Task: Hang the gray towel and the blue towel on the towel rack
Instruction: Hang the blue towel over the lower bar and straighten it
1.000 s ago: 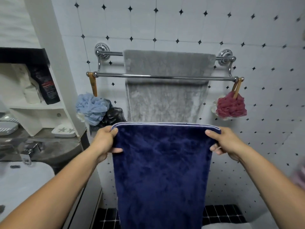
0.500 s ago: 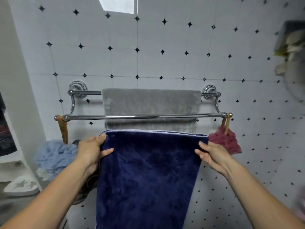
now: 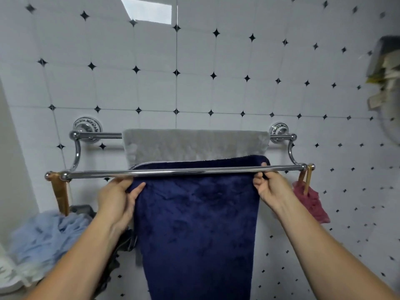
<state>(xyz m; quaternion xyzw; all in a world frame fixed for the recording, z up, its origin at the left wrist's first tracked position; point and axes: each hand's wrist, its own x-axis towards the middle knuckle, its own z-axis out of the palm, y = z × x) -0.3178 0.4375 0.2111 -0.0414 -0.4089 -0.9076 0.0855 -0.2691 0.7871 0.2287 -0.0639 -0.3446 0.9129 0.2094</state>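
Note:
A chrome double towel rack point(image 3: 97, 175) is fixed to the tiled wall. The gray towel point(image 3: 194, 146) hangs over its rear bar. My left hand point(image 3: 118, 197) and my right hand point(image 3: 270, 188) each grip a top corner of the dark blue towel point(image 3: 197, 224). The blue towel's top edge rises just behind the front bar, between the two bars, and the rest hangs down below the bar in front of me. My fingers sit just under the front bar.
A light blue bath sponge point(image 3: 45, 234) and a dark one hang at the rack's left end by a wooden handle point(image 3: 60, 195). A red sponge point(image 3: 311, 202) hangs at the right end. A blurred shelf point(image 3: 385, 68) juts out at the upper right.
Both hands have lifted the blue towel from below the rack up to the front bar, and its top edge now shows behind that bar. The view has tilted upward.

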